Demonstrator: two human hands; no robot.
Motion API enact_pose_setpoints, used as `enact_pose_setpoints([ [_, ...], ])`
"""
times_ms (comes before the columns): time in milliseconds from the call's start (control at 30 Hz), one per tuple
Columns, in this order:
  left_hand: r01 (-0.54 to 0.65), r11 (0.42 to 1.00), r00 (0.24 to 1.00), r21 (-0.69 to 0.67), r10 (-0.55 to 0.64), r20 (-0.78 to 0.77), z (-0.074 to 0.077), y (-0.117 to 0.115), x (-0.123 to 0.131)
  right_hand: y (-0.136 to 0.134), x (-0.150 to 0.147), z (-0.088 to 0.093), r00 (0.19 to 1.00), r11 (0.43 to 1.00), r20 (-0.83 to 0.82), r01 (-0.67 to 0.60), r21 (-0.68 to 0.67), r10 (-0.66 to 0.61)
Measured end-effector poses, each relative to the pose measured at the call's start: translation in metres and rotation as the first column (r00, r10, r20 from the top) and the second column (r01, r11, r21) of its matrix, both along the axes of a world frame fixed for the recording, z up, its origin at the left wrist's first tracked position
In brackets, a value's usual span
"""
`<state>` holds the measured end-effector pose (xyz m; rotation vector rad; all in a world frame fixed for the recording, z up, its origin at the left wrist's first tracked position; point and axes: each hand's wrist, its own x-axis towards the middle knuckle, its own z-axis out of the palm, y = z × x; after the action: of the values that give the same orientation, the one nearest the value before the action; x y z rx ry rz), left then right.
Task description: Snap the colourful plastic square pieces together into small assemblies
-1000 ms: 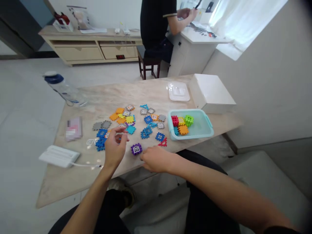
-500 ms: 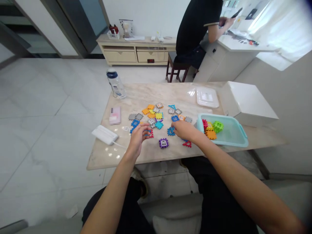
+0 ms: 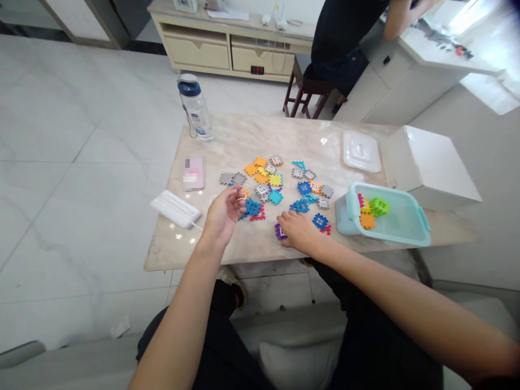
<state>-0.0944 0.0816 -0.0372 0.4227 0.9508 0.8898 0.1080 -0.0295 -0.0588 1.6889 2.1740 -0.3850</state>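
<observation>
My right hand [image 3: 299, 233] is down at the front of the table, its fingers closed about the right side of a purple toothed building block [image 3: 280, 232] with a white window grid. To the left, my left hand [image 3: 223, 215] hovers with loosely bent fingers apart and nothing visible in them. Beside it lie blue toothed tiles [image 3: 252, 207] and a red piece [image 3: 258, 213]. A turquoise tile [image 3: 275, 197] and a yellow tile [image 3: 275, 180] sit between the hands, farther back. Right of my right hand is a blue window tile [image 3: 320, 221].
A pale teal bin [image 3: 406, 216] with several joined blocks stands right, near a white box [image 3: 444, 162] and a clear lid [image 3: 361, 151]. At left are a water bottle [image 3: 199, 116], a pink packet [image 3: 195, 173] and a white corded device [image 3: 175, 209]. A person [image 3: 345, 32] sits beyond.
My right hand has come from the blue tiles toward me, onto the purple block. The left hand has shifted slightly and turned its palm up more. The view has tilted down.
</observation>
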Motion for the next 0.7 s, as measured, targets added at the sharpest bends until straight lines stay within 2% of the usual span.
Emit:
enact_pose_setpoints([
  [100,0.018,0.999,1.000,-0.032,-0.018,0.002,0.000,-0.001,-0.004,-0.003,0.000,-0.007,0.999,0.999,-0.012,-0.035,-0.009,0.035],
  [367,-0.062,0.998,0.997,-0.030,0.064,0.034,0.006,-0.004,-0.017,-0.009,0.003,-0.020,0.998,1.000,-0.055,-0.027,0.004,0.027],
  [533,-0.080,0.996,0.996,-0.028,0.081,0.040,0.006,-0.007,-0.014,-0.006,0.002,-0.017,0.997,0.999,-0.070,0.008,-0.048,-0.012],
  [700,-0.014,1.000,1.000,0.010,0.014,-0.027,-0.002,-0.014,-0.004,0.002,0.002,-0.012,0.995,0.992,-0.096,0.016,-0.125,-0.028],
])
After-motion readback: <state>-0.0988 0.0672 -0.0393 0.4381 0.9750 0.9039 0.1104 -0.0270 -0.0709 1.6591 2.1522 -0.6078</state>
